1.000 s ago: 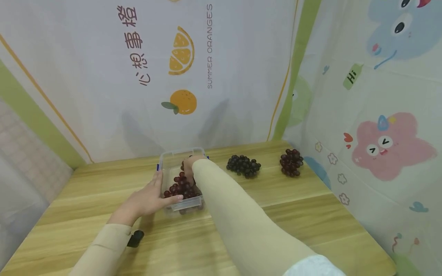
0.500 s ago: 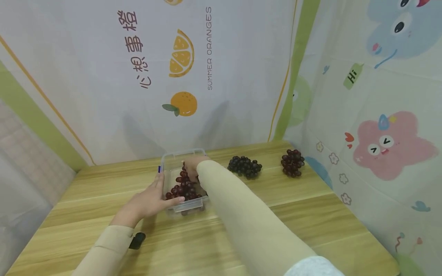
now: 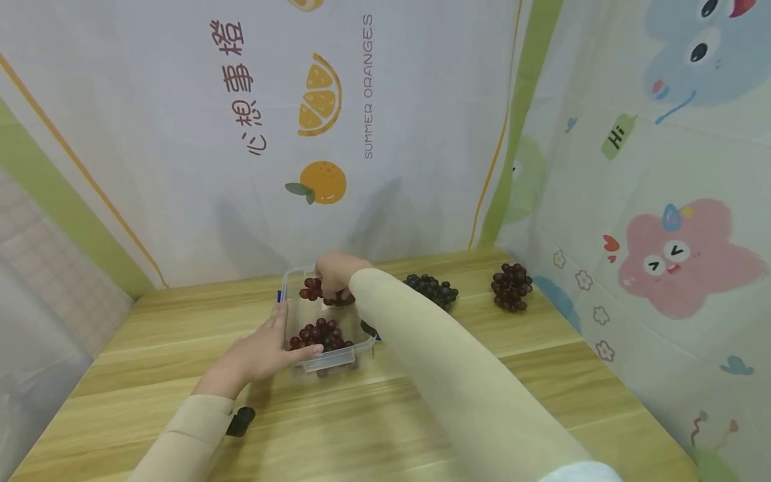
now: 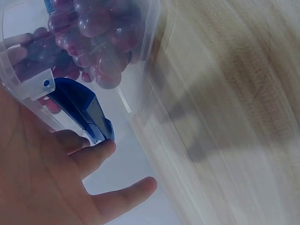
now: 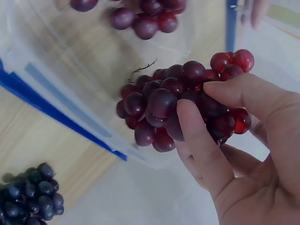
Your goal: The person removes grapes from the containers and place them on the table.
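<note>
My right hand [image 3: 338,273] pinches a bunch of dark red grapes [image 5: 164,103] between thumb and fingers, over the far end of a clear plastic container [image 3: 283,288]. A second bunch of red grapes [image 3: 319,333] lies inside at the near end. With straight fingers, my left hand [image 3: 255,351] rests along the container's left side, its thumb over the near rim. In the left wrist view, the fingertips of this hand reach a blue side latch [image 4: 77,105] that hangs down. My right forearm covers part of the container's right side in the head view.
On the wooden table [image 3: 482,388], a bunch of black grapes [image 3: 430,288] lies right of the container. Another red bunch [image 3: 512,286] sits farther right, near the table edge. Printed cloths [image 3: 409,134] hang close behind and on the right.
My right hand has moved up and toward the container's far end with its bunch, which now stands apart from the one at the near end. The left hand stays put.
</note>
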Tool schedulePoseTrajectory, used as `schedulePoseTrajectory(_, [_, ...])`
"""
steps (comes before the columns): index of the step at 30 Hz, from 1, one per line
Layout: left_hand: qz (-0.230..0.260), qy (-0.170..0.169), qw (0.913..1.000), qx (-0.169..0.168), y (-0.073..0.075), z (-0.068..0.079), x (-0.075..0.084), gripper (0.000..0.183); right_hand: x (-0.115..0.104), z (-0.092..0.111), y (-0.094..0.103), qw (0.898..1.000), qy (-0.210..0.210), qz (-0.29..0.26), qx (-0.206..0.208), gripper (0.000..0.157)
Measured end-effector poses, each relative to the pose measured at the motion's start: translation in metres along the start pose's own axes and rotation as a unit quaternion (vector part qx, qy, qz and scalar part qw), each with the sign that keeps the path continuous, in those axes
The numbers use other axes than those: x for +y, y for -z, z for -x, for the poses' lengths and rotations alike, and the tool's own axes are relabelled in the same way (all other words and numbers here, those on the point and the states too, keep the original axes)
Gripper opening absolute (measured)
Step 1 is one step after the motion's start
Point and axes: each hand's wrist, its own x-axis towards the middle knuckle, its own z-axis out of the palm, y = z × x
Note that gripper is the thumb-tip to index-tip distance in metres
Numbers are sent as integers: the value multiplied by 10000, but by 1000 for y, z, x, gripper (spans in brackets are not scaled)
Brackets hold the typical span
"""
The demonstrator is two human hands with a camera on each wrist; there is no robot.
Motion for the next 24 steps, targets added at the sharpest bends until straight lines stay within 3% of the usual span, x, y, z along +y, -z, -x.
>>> schedulePoseTrajectory(6, [103, -65, 9999, 24, 0, 3, 1, 126, -3, 14, 2, 9974, 222, -560, 384, 9])
schedulePoseTrajectory(10, [58, -96, 9999, 68, 0, 2, 2, 127, -7, 30, 2, 9914, 268, -953, 858, 22])
schedulePoseTrajectory(13, [-47, -58, 9999, 79, 0, 2, 3, 130, -12, 41, 1, 9827, 320, -1331, 1250, 25])
schedulePoseTrajectory(17, [-98, -11, 9999, 72, -1, 1, 3, 131, -16, 54, -1, 9652, 311, -1964, 1698, 17])
schedulePoseTrajectory(24, [-100, -34, 9999, 116, 0, -1, 2, 131, -17, 80, -1, 9415, 194, -2473, 2281, 24])
